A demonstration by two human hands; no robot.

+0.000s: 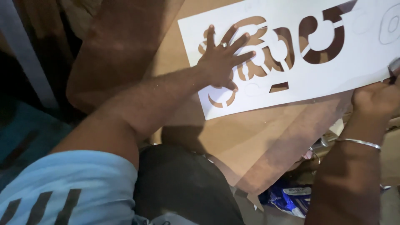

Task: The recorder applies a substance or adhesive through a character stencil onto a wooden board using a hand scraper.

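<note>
Both hands are holding a white stencil (333, 71) on the brown board (258, 137): left hand (223, 62) pressing spread near its left edge, right hand (377, 98) seemingly pinching a marker (393, 68) at its right edge. Tracing demands steady pressure.
</note>
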